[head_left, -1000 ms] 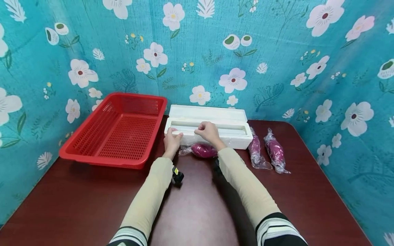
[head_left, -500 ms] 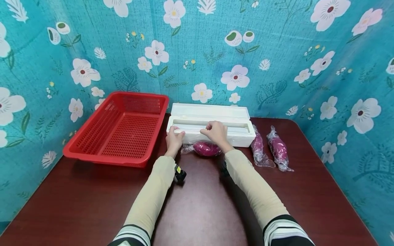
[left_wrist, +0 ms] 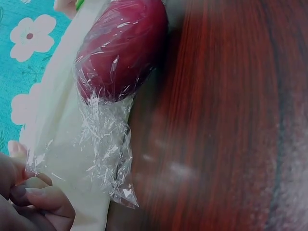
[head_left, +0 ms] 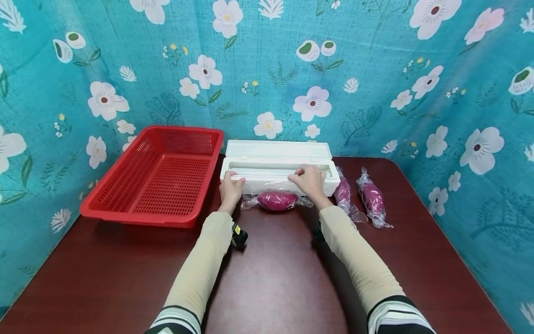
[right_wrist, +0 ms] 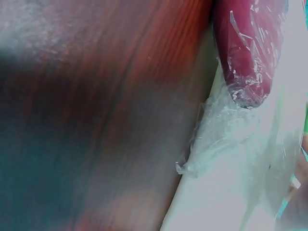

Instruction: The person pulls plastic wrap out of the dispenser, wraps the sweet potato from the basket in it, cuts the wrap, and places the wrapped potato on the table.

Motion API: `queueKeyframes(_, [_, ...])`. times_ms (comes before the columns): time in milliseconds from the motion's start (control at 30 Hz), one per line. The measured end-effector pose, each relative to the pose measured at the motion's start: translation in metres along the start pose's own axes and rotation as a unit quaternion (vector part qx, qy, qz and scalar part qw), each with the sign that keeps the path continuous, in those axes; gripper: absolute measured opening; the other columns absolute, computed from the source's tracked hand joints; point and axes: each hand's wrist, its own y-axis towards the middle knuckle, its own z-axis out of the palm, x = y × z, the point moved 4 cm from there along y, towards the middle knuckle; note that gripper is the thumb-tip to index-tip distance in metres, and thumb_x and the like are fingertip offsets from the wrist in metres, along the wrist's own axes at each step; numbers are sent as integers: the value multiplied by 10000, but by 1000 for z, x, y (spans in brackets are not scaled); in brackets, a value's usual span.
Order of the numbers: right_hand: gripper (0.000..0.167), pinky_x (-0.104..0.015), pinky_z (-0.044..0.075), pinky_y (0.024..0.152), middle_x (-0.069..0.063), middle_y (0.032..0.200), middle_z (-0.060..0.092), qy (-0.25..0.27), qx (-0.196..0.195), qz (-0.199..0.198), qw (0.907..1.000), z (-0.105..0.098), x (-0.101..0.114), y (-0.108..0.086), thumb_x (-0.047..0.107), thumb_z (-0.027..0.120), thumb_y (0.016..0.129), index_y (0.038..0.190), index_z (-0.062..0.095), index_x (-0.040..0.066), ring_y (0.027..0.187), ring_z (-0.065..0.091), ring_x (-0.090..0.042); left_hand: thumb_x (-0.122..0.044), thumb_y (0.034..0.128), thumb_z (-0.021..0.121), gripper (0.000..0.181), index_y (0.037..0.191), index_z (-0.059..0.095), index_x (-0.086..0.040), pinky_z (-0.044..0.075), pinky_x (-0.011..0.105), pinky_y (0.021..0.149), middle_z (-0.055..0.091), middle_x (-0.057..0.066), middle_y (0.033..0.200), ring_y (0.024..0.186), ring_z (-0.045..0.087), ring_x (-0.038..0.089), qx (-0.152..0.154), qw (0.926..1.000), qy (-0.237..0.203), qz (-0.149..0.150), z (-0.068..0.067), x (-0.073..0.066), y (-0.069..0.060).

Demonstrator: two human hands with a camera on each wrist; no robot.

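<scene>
A long white cling film box stands with its lid up. My left hand grips its left front edge, fingers on top and thumb toward the front; in the left wrist view film reaches those fingers. My right hand is curled at the front rim, toward the right. Beside its fingers a small green slider shows, mostly hidden by the hand. Against the box front lies a magenta, oval thing, perhaps a sweet potato, wrapped in clear film with loose ends.
A red plastic basket stands left of the box. Two more film-wrapped magenta pieces lie to the right, one close to the box and another farther out. Behind the dark red table hangs a flowered teal cloth.
My right hand has slid rightward along the box's front rim, uncovering more of the wrapped piece. The left hand stays at the left corner. The view has shifted slightly.
</scene>
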Motion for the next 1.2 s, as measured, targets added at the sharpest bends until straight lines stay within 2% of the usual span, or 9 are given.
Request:
queueKeyframes(133, [351,-579,184,880,-117,1028,562,-254,-176,152,9994,-5,-6,-2,408,619,662,842,630,107,1015,432,-293,-157,820,635,262,1035,513,-70,370,408,863,556,220,1043,1005,494,356,23,10000,47,3,-2,-2,0])
queueKeyframes(233, [460,-666,75,895,-123,1165,484,-496,-152,412,9978,-7,-10,-4,492,615,659,920,627,112,1123,343,-301,-154,821,634,256,1030,511,-69,373,411,857,554,223,1036,1002,494,358,8,10000,38,21,-3,-3,0])
queueKeyframes(333, [536,-706,11,876,-129,1199,455,-667,0,568,9962,-7,-12,-5,554,594,666,978,629,119,1158,308,-306,-150,823,632,252,1027,509,-68,379,414,847,555,228,1022,988,500,358,-14,10000,2,59,-4,-2,0])
queueKeyframes(600, [673,-737,44,838,-185,1194,424,-1082,354,839,9899,-8,-19,-5,665,533,664,1060,605,125,1178,272,-346,-155,824,629,249,1025,513,-65,382,419,833,561,225,965,954,512,360,6,9999,50,141,-3,-1,-2])
queueKeyframes(733, [625,-733,77,835,-180,1173,437,-1006,326,812,9911,-10,-20,-6,617,535,683,1046,604,113,1135,310,-350,-154,823,630,249,1023,514,-62,384,422,829,562,230,951,948,514,369,2,9998,43,182,-2,-1,-2])
queueKeyframes(933, [449,-665,171,836,-153,1041,515,-555,-182,531,9969,-16,-26,-8,483,600,704,872,625,67,1026,382,-317,-139,811,638,245,1011,522,-57,382,432,837,571,225,966,965,510,383,-51,9998,-14,215,-4,-2,-3])
queueKeyframes(1067, [338,-605,238,793,-146,983,540,-230,-610,257,9975,-21,-32,-11,366,637,698,780,629,39,987,412,-306,-140,811,640,245,1009,523,-55,377,429,845,568,226,969,971,507,377,-35,9998,-50,211,-5,-2,-3])
queueKeyframes(1200, [265,-594,245,780,-148,959,541,35,-721,145,9973,-24,-34,-14,278,641,701,745,620,18,983,418,-308,-145,823,631,241,1018,517,-60,375,428,843,560,230,966,963,505,366,33,9998,-53,171,-3,-2,-3])
